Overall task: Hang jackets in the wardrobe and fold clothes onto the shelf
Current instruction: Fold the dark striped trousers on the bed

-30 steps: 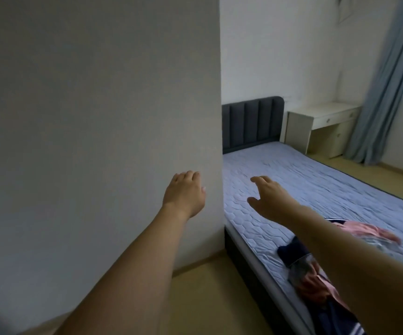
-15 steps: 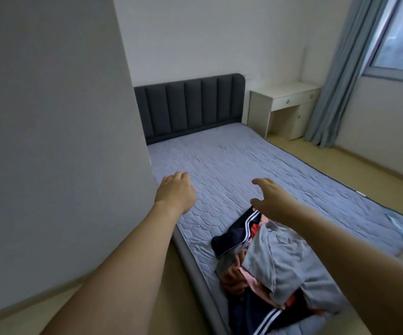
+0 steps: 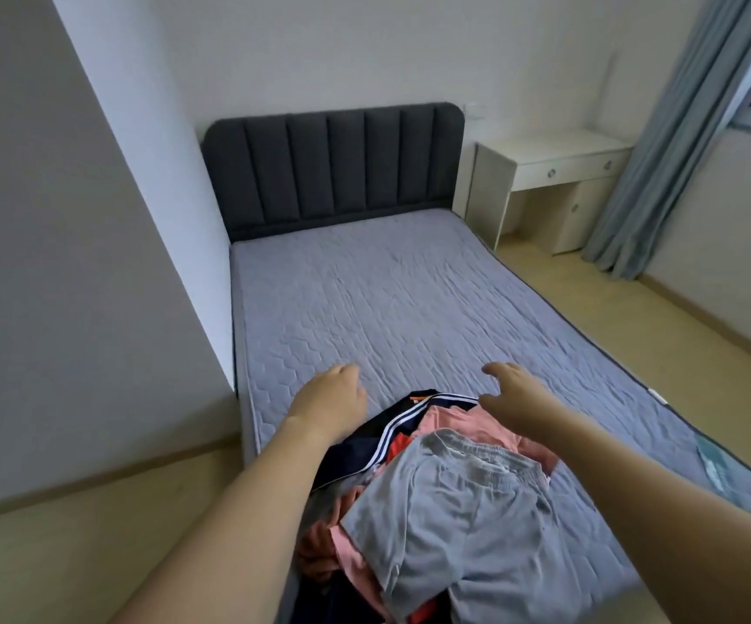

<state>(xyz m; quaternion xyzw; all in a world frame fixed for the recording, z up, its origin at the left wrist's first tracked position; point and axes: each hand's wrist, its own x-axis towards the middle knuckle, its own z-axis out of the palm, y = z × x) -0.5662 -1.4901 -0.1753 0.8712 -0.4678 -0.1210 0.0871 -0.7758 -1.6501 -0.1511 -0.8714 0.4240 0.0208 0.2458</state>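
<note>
Both bare forearms reach forward from the bottom of the frame over a heap of clothes at the lower centre. The left hand (image 3: 330,400) sits left of centre, its fingers loosely curled and gripping nothing, above the far left edge of the heap. The right hand (image 3: 511,394) is right of centre with fingers spread and slightly bent, also holding nothing, above the far right edge of the heap; whether either hand touches the fabric cannot be told. The two hands are well apart.

The heap lies on the near end of the bed's grey quilted mattress (image 3: 391,299). On top is a pair of light grey drawstring shorts (image 3: 463,524), spread across the lower centre. Under it, toward the middle of the frame, shows a salmon-pink garment (image 3: 459,423), and to its left a navy jacket with white stripes (image 3: 378,436), partly under the left forearm. More pink and red cloth pokes out at the heap's lower left.

At the upper centre stands a dark grey channelled upholstered headboard (image 3: 333,166) against the white wall. To its right is a cream counter with a drawer (image 3: 558,164), and at the upper right a blue-grey curtain (image 3: 661,141) hangs beside a window. A plain pale panel (image 3: 58,263) fills the left of the frame. The floor (image 3: 661,335) is light wood.
</note>
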